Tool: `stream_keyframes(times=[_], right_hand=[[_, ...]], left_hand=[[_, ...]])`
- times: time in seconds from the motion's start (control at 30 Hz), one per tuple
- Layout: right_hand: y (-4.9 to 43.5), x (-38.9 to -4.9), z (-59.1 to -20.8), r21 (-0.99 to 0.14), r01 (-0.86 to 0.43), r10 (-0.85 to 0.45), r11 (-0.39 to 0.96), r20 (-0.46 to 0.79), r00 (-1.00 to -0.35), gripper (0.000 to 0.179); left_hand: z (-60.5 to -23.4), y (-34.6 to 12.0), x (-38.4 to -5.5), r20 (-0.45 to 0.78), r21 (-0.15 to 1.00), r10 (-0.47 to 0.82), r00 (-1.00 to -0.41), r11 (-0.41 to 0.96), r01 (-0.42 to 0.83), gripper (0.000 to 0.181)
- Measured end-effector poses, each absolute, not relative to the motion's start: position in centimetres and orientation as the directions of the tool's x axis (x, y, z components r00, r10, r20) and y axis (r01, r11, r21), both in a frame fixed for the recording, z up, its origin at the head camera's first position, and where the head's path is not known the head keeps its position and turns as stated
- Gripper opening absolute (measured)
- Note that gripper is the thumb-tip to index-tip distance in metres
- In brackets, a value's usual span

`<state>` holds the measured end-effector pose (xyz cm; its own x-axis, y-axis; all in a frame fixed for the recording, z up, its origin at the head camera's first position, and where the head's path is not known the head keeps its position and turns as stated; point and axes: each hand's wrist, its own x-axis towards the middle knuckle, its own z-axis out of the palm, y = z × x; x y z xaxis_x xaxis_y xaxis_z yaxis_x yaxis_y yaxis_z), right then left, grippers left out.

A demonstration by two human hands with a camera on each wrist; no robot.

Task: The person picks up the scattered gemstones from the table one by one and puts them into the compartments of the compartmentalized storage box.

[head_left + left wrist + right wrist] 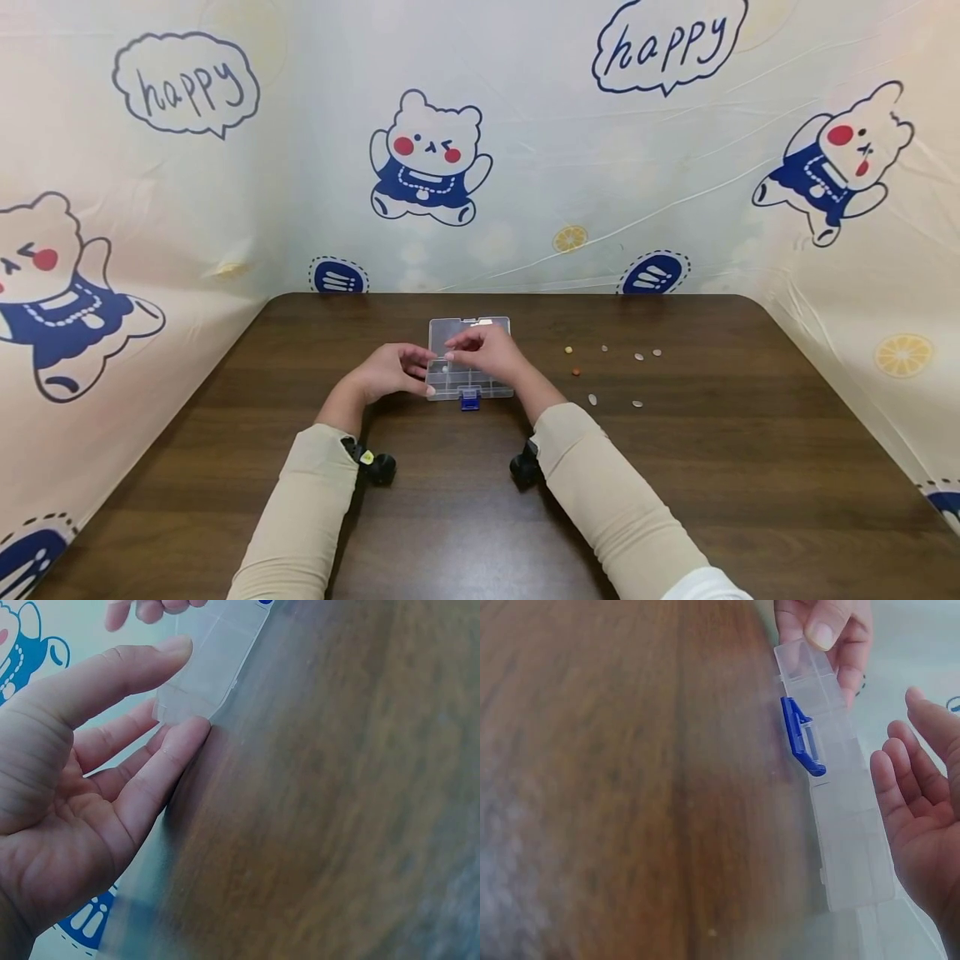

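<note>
A clear plastic compartment box [487, 379] with a blue latch [469, 400] lies on the table, its lid [442, 332] folded back toward the wall. My left hand [390, 369] grips the box's left end, thumb at the upper rim and fingers along the side; the right wrist view shows this hold as well. Over the left compartments hovers my right hand [487, 352], thumb and fingertips apart, with nothing visible between them. Below its fingertips, a small pale piece [445, 368] shows inside the box.
To the right of the box lie several small loose pieces: a yellow one [568, 350], an orange-brown one [576, 372] and pale ones such as the white piece [592, 399]. A printed cloth wall [525, 167] rises behind the brown table [450, 517].
</note>
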<state>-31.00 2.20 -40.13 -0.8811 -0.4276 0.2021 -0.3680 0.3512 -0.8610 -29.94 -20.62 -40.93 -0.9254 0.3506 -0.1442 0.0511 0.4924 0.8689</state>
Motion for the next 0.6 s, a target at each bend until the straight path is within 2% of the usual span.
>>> stream_keyframes(times=[0.6], right_hand=[[4.1, -30.0, -39.2, -0.86, -0.395, -0.432, 0.324, 0.237, -0.87, 0.028]], left_hand=[[-41.1, -20.7, -29.9, -0.131, 0.866, 0.354, -0.926, 0.495, 0.066, 0.065]])
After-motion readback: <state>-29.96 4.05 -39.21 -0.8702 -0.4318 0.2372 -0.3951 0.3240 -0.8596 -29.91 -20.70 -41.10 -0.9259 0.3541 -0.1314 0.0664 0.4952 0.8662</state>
